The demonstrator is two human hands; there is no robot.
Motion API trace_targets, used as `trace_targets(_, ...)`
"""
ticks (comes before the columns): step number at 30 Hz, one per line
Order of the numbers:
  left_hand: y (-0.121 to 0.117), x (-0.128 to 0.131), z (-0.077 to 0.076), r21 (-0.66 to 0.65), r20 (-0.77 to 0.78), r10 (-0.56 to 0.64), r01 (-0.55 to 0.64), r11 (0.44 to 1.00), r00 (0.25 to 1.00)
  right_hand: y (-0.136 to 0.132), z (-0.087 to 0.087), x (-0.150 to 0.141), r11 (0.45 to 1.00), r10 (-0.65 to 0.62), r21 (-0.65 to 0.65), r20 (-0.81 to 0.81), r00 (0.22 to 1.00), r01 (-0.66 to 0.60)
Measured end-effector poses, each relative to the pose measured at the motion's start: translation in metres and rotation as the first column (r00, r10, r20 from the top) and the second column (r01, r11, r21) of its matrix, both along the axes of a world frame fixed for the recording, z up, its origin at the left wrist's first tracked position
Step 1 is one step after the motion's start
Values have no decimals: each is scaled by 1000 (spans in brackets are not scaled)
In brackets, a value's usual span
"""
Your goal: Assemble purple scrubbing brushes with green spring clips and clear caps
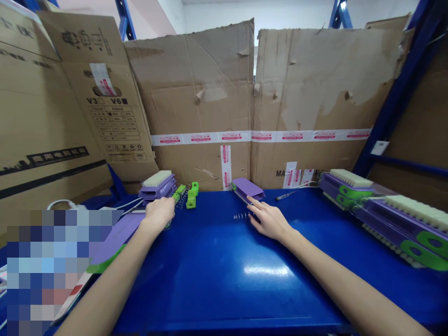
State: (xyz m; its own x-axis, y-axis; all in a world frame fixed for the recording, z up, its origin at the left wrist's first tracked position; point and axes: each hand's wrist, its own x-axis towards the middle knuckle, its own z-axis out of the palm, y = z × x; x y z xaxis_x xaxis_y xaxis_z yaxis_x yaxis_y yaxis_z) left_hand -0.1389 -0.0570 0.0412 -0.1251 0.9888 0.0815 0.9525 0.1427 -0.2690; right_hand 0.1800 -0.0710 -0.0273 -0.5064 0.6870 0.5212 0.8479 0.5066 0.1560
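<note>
My left hand [160,213] is at the back left of the blue table, its fingers curled and mostly hidden. Its fingertips are beside small green parts [180,191], and what they hold, if anything, does not show. Thin coil springs [182,200] lie close by, next to larger bright green clips [192,196]. My right hand [268,217] reaches in from the right with fingers apart. Its index fingertip is at the near edge of a purple housing [249,187]. Under the other fingers a single coil spring [241,216] lies on the table.
Purple blocks with cream bristles [159,178] are stacked at back left. More purple-and-green brush blocks [395,212] line the right side. A small screwdriver [285,196] lies at the back. Cardboard sheets [203,107] wall the rear, and a purple-green piece [117,238] is beside my left forearm.
</note>
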Motion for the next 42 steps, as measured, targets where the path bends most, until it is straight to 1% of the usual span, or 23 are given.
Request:
trace_targets(5,-3,3,1,16,-17,-6,6,1000,1000,1,-1,0,998,-61,-29,18,998,62)
trace_targets(8,-6,3,1,63,-25,-15,17,998,1000,4,-2,1,991,-130,-24,9,991,130)
trace_targets(10,-8,2,2,111,-28,-12,15,994,1000,6,-3,2,985,-174,12,-31,984,174)
trace_targets(12,-11,4,5,174,-25,0,4,985,1000,7,-3,3,981,-174,70,-109,979,183)
trace_targets(15,-13,17,15,308,20,-7,0,951,1000,8,-2,4,977,-122,134,-298,947,168)
trace_targets(17,-10,33,22,398,103,-70,23,917,992,9,-1,4,978,-116,103,-446,888,180)
trace_targets(19,-4,55,23,448,239,-188,64,892,953,10,-1,4,987,-125,12,-583,803,162)
trace_targets(21,6,81,15,484,383,-342,128,866,858,13,-2,4,991,-130,-101,-710,692,82)
trace_targets(23,17,107,-3,506,507,-468,190,841,724,16,-4,4,974,-157,-219,-823,545,-51)
trace_targets(24,23,119,-14,506,565,-497,199,839,658,18,-5,4,953,-191,-275,-869,457,-125)
trace_targets(25,28,130,-27,502,623,-508,194,843,595,19,-5,4,927,-230,-319,-899,372,-198)
trace_targets(27,35,147,-51,470,755,-490,161,868,435,22,-6,5,892,-270,-331,-936,225,-307)
trace_targets(29,39,155,-70,455,841,-465,105,884,277,24,-5,5,869,-286,-316,-949,135,-381)
trace_targets(30,40,157,-76,454,861,-464,97,886,205,24,-4,5,857,-291,-311,-950,114,-410)
trace_targets(32,39,156,-81,458,881,-466,99,883,83,23,-4,4,831,-302,-315,-948,105,-458)
trace_targets(35,36,153,-78,421,907,-417,93,902,-58,21,-4,1,801,-322,-323,-942,92,-503)
trace_targets(39,36,154,-75,367,916,-354,38,929,-192,19,-5,-3,772,-350,-301,-936,20,-561)
trace_targets(41,36,156,-78,371,906,-355,28,928,-230,18,-5,-4,753,-358,-282,-934,-11,-595)
trace_targets(42,37,157,-81,379,902,-362,32,925,-236,17,-5,-4,742,-362,-272,-932,-25,-612)
